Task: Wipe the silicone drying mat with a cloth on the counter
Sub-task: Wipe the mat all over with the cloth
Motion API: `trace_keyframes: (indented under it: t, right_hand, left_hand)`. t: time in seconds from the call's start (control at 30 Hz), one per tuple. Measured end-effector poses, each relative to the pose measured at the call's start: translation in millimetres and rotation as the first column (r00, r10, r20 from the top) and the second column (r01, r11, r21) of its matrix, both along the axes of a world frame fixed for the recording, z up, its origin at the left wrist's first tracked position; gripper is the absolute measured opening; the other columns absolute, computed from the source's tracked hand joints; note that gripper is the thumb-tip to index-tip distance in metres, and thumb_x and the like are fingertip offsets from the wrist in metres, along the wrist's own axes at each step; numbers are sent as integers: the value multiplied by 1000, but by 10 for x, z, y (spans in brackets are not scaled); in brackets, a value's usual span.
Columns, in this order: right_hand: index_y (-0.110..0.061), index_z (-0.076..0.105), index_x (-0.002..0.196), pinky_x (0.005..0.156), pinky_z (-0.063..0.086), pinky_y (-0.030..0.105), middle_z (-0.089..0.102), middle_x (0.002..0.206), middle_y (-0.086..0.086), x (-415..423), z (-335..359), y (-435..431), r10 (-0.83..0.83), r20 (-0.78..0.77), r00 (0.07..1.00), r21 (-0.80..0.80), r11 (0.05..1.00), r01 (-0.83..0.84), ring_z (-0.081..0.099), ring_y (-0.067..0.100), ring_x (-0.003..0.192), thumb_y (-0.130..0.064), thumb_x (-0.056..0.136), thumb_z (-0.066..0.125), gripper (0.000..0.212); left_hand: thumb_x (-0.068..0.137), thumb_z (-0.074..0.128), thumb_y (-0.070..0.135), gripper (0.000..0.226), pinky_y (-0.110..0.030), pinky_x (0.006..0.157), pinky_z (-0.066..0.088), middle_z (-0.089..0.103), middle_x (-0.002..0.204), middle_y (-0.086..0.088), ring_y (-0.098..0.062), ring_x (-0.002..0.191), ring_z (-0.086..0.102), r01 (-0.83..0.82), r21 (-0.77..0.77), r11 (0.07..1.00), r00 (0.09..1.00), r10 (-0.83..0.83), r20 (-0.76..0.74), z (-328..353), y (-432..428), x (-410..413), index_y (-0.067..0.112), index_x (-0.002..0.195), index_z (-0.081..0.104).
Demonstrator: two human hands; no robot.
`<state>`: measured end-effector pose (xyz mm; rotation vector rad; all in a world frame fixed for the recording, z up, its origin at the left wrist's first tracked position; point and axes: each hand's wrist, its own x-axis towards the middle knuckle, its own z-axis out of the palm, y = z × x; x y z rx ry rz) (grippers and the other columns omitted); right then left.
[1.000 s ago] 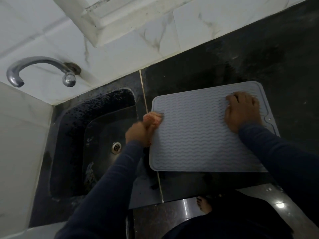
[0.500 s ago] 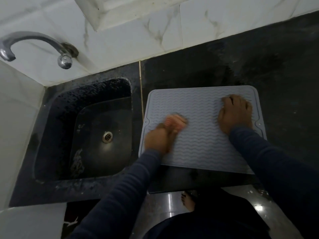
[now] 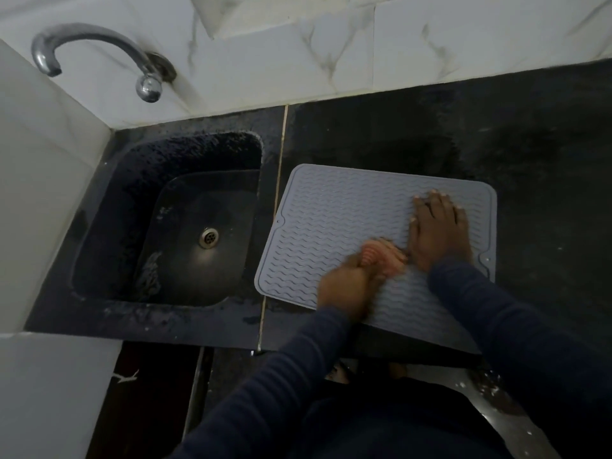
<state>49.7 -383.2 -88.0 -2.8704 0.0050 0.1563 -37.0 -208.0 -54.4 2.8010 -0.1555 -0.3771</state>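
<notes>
Blurred cloth (image 3: pixel 382 260) and left hand (image 3: pixel 344 289)

There is one mat (image 3: pixel 331 210) on one worktop (image 3: pixel 513 134), and two grips on the mat: the left grip (image 3: pixel 347 286) near its front edge, closed round the one cloth (image 3: pixel 385 260), and the right grip (image 3: pixel 437 233) flat on its right half. Left of the mat are one sink (image 3: pixel 198 150) with one drain (image 3: pixel 209 237), and farther back on the wall one curved tap (image 3: pixel 92 38). Two sleeves, left sleeve (image 3: pixel 281 376) and right sleeve (image 3: pixel 503 323), cross the mat's front edge.

White marble wall (image 3: pixel 331 61), black sink (image 3: pixel 198 154)
</notes>
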Motion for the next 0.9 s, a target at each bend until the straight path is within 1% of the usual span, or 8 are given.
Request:
trace_keyframes:
  t: [0.1,0.23,0.37,0.5,0.63,0.77,0.83,0.9]
  right_hand:
    - [-17,22,153,120,1,45,13,162,10,-9,-10,-28,16,7,1000,10,1000,-16,8,25,149,-35,102,25,54]
    - [-16,24,153,120,2,47,16,161,12,-18,-9,-29,22,17,1000,12,1000,-22,11,28,148,-34,101,27,54]
    - [-16,24,153,120,2,48,17,160,11,-3,-8,-38,27,34,999,17,999,-27,11,28,148,-35,101,27,55]
    - [-16,24,152,120,3,48,18,160,12,-30,-11,-48,45,34,998,0,999,-45,11,29,148,-36,101,29,55]
    - [-16,26,151,119,4,48,19,159,12,-41,-42,-53,54,55,997,-8,999,-54,11,29,148,-37,101,30,55]
    - [-15,25,151,119,2,48,18,160,13,-30,-32,-27,50,48,998,-13,999,-50,10,29,148,-36,101,30,55]
    - [-15,26,151,119,3,49,20,159,14,-46,-39,-14,47,51,998,-28,999,-45,12,30,147,-37,101,31,55]
    - [-14,35,146,118,8,51,31,152,17,-16,-11,-8,31,78,996,-41,999,-28,22,33,143,-36,99,36,52]
  left_hand:
    - [91,35,67,57,-32,71,43,58,106,-4,-26,91,61,-297,71,952,954,295,46,-38,669,57,22,118,58]
    - [91,47,56,51,-37,77,46,62,111,-12,-34,100,60,-559,168,812,829,543,131,88,1027,158,12,115,60]
    - [94,40,55,48,-30,77,42,61,113,-6,-25,97,60,-353,-85,932,922,362,139,63,294,82,24,125,58]
    - [96,42,48,42,-36,70,47,59,112,-13,-32,86,61,4,-25,1000,997,-2,80,15,-278,-374,20,120,62]
    - [91,35,60,48,-33,69,49,62,99,-6,-28,82,62,-268,102,958,960,257,116,-43,745,-393,26,109,64]
    - [89,47,58,50,-36,71,47,68,99,-15,-36,89,64,-582,291,759,809,576,116,113,1473,-238,15,105,66]
    - [91,42,60,52,-32,67,43,68,96,-12,-34,87,64,-557,161,815,829,533,171,181,1309,-170,17,107,65]
    - [92,37,58,51,-30,67,44,65,98,-10,-29,85,63,-357,11,934,916,348,200,151,859,-145,21,115,61]
